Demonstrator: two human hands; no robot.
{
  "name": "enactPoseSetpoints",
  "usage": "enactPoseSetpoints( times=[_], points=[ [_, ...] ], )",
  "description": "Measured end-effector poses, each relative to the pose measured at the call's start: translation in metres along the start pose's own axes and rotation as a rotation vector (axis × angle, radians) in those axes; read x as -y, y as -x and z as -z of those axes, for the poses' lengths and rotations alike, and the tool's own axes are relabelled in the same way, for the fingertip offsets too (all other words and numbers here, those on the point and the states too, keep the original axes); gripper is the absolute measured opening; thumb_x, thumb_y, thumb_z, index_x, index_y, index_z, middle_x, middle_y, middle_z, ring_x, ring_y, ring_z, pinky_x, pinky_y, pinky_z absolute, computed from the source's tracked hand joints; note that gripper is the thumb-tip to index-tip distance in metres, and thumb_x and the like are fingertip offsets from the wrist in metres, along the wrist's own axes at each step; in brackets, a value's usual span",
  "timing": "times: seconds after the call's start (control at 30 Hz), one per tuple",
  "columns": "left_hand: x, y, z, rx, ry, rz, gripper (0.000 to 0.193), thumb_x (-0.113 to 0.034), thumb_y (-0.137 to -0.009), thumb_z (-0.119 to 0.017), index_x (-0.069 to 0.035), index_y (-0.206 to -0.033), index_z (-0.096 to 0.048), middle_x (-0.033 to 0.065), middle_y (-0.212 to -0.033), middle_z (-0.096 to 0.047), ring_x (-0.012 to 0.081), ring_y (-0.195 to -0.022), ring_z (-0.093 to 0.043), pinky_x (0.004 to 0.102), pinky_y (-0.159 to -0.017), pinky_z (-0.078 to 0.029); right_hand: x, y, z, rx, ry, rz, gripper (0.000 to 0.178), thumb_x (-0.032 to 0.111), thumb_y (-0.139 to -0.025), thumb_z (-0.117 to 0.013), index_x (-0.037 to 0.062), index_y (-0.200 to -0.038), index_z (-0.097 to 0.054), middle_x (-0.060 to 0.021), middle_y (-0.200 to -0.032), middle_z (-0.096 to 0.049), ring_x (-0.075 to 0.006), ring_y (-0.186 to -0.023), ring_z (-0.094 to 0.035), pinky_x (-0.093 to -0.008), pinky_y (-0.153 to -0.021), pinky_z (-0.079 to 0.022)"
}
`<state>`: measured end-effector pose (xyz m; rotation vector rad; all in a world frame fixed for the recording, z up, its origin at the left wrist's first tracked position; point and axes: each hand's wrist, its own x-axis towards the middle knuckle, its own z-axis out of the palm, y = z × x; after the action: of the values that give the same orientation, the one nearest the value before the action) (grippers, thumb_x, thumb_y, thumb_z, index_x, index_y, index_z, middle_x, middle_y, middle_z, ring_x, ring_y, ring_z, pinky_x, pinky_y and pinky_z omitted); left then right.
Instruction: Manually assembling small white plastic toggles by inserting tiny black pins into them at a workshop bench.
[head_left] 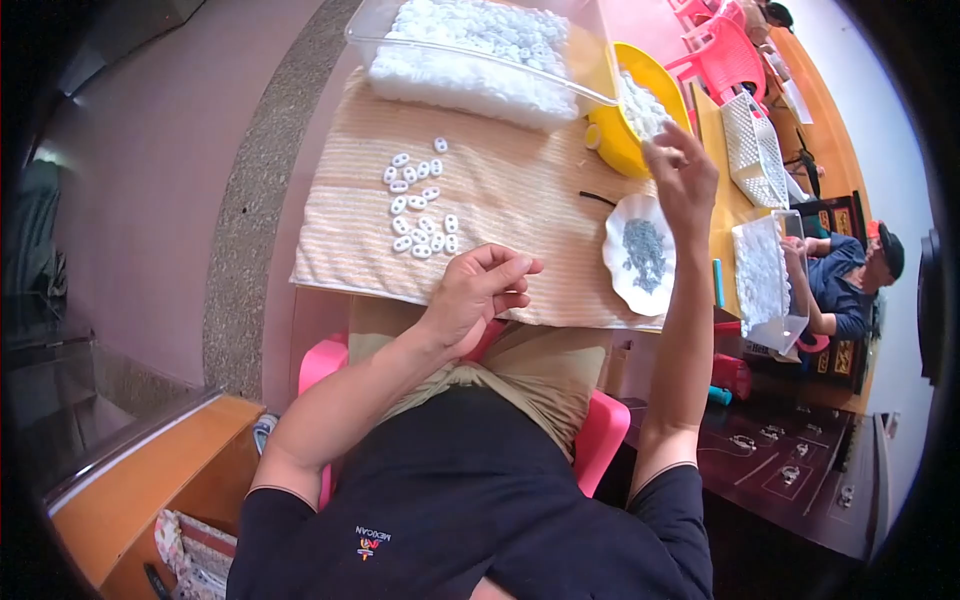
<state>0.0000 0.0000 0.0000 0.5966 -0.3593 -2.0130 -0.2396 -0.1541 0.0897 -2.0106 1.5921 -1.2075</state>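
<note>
My left hand (pixel 485 288) hovers over the near edge of the striped cloth, thumb and index finger pinched together. Whatever lies between those fingertips is too small to make out. Up at the right, my right hand (pixel 684 182) is raised by the rim of a yellow bowl (pixel 652 70) of white pieces. Its fingers are curled toward the thumb, and any small thing in them is hidden. Several small white oval pieces (pixel 420 237), each with two dark spots, lie loosely on the cloth left of my left hand. A white scalloped dish (pixel 625 290) holds small dark grey bits beside my right forearm.
A clear plastic bin (pixel 480 60) heaped with white pieces stands at the cloth's far side. A thin black stick (pixel 598 198) lies near the dish. Rightward, a person (pixel 840 270) works at another clear bin (pixel 790 320), near a white basket (pixel 752 150) and pink chairs (pixel 725 60).
</note>
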Motion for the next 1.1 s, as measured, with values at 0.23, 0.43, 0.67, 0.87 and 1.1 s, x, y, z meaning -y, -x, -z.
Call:
enactPoseSetpoints(
  times=[0.23, 0.43, 0.67, 0.87, 1.1],
  points=[
    [-0.004, 0.003, 0.004, -0.092, -0.006, -0.007, 0.009, -0.014, -0.092, -0.063, -0.006, -0.095, -0.059, 0.0082, -0.100, -0.066, 0.0068, -0.076, -0.061, 0.0245, -0.070, -0.055, 0.043, 0.046, -0.059, 0.359, 0.048, 0.013, 0.025, 0.013, -0.080, -0.073, -0.0003, -0.100, -0.067, -0.0093, -0.081, -0.066, -0.0144, -0.066, -0.061, -0.0283, -0.060, -0.049],
    [0.001, 0.003, 0.006, -0.117, 0.010, -0.025, 0.010, -0.014, -0.091, -0.064, -0.006, -0.093, -0.060, 0.0065, -0.097, -0.066, 0.0069, -0.074, -0.060, 0.0240, -0.069, -0.054, 0.055, 0.048, -0.082, 0.469, 0.078, 0.061, 0.027, 0.013, -0.080, -0.072, -0.0007, -0.102, -0.067, -0.0091, -0.084, -0.066, -0.0154, -0.064, -0.059, -0.0291, -0.061, -0.048],
    [0.006, 0.002, 0.001, -0.175, -0.079, 0.002, 0.013, -0.016, -0.089, -0.066, -0.005, -0.095, -0.062, 0.0018, -0.089, -0.063, 0.0070, -0.077, -0.058, 0.0233, -0.068, -0.051, 0.083, 0.049, -0.115, 0.699, -0.014, 0.151, 0.030, 0.013, -0.077, -0.073, -0.0010, -0.103, -0.066, -0.0099, -0.087, -0.065, -0.0159, -0.067, -0.060, -0.0299, -0.062, -0.049],
    [0.011, 0.005, -0.001, -0.138, -0.230, -0.023, 0.018, -0.015, -0.087, -0.067, -0.006, -0.103, -0.064, -0.0001, -0.094, -0.062, 0.0071, -0.086, -0.057, 0.0233, -0.072, -0.050, 0.102, 0.056, -0.134, 0.965, 0.132, 0.396, 0.034, 0.017, -0.071, -0.076, 0.0055, -0.102, -0.068, -0.0122, -0.105, -0.062, -0.0280, -0.079, -0.064, -0.0378, -0.074, -0.051],
    [0.013, 0.003, 0.000, -0.125, -0.236, -0.019, 0.017, -0.015, -0.088, -0.067, -0.005, -0.100, -0.063, -0.0001, -0.095, -0.061, 0.0066, -0.085, -0.057, 0.0237, -0.072, -0.050, 0.087, 0.049, -0.141, 1.008, 0.198, 0.448, 0.024, 0.014, -0.075, -0.068, 0.0036, -0.096, -0.069, -0.0136, -0.095, -0.065, -0.0305, -0.080, -0.064, -0.0374, -0.073, -0.051]
  ],
)
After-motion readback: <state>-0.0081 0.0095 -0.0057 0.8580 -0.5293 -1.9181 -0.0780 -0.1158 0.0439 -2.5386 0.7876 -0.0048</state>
